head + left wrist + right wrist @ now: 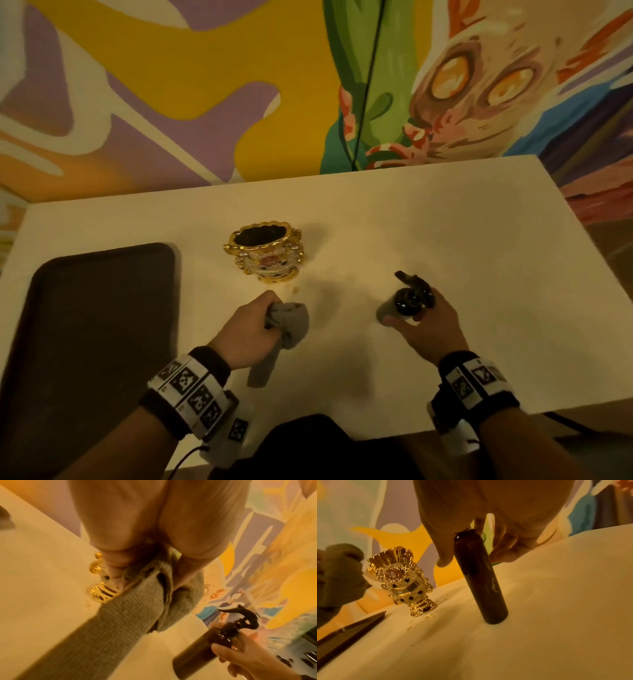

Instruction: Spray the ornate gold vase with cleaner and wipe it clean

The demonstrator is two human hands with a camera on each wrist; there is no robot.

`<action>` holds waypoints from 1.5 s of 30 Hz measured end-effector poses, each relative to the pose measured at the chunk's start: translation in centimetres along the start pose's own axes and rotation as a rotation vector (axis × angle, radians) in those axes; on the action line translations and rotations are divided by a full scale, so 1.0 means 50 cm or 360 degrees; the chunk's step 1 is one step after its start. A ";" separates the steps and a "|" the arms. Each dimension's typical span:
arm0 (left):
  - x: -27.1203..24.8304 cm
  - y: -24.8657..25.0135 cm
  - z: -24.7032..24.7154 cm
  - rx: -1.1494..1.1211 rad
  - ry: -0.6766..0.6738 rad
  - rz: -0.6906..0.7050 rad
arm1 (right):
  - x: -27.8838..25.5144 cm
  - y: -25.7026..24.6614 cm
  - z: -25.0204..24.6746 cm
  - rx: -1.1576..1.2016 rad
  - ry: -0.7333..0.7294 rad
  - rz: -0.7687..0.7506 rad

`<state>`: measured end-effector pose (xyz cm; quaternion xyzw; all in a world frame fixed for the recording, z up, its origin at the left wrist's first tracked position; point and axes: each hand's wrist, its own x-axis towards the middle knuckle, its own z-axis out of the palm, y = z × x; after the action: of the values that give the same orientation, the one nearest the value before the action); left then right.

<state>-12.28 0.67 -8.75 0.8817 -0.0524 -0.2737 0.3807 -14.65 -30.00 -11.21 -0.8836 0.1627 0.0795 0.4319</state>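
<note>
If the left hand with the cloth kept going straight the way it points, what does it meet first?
Most likely the gold vase: the left hand, gripping the grey cloth, points at its base, nothing between. Depth is uncertain.

The head view looks steeply down over the table [445,219] toward its far edge; both wrist views sit close above it, seemingly sharing the vase [402,580].

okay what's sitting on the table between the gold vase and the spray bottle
Nothing stands there. In the head view the table is bare between the gold vase and the spray bottle; the right wrist view shows only small specks near the vase's foot.
</note>
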 end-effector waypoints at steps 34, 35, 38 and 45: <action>-0.308 -0.604 -0.170 0.0579 0.0530 -0.0890 | -0.042 -0.605 0.771 -0.0607 -0.1089 -0.0841; -0.303 -0.607 -0.166 0.0605 0.0454 -0.0881 | -0.044 -0.608 0.772 -0.0621 -0.1116 -0.0829; -0.294 -0.621 -0.167 0.0592 0.0525 -0.0952 | -0.044 -0.616 0.775 -0.0694 -0.1180 -0.0822; -0.292 -0.613 -0.183 0.0484 0.0539 -0.1053 | -0.036 -0.618 0.736 -0.0785 -0.1221 -0.0789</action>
<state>-23.39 32.56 -18.61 0.9299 0.2580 -0.2213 0.1404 -5.33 17.17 -10.50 -0.8784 -0.2452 0.3289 0.2453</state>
